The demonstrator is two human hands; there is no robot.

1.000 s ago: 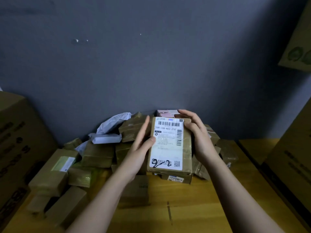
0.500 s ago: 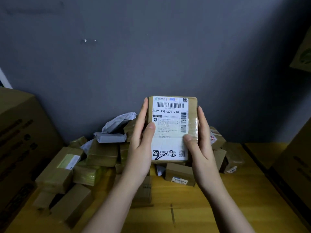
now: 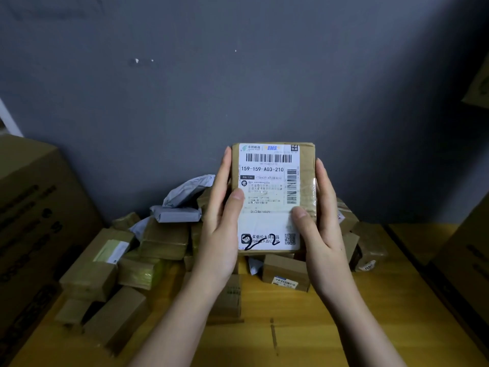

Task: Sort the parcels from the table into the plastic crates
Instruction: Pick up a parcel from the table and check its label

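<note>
A brown cardboard parcel (image 3: 272, 226) with a large white shipping label stands upright in the air in front of me, label facing me. My left hand (image 3: 221, 226) grips its left edge, thumb on the label. My right hand (image 3: 321, 229) grips its right edge, thumb on the label's lower right. Below and behind it a heap of brown parcels (image 3: 164, 242) and grey mailer bags (image 3: 177, 213) lies on the wooden table (image 3: 304, 337). No plastic crate is in view.
A large cardboard carton (image 3: 34, 221) stands at the left of the table and another (image 3: 465, 258) at the right. A grey wall (image 3: 238, 75) closes the back. A small labelled box (image 3: 285, 274) lies just under the held parcel.
Both hands have lifted the labelled parcel off the heap and raised it upright toward me. The grip moved down to the parcel's sides, thumbs on the label.
</note>
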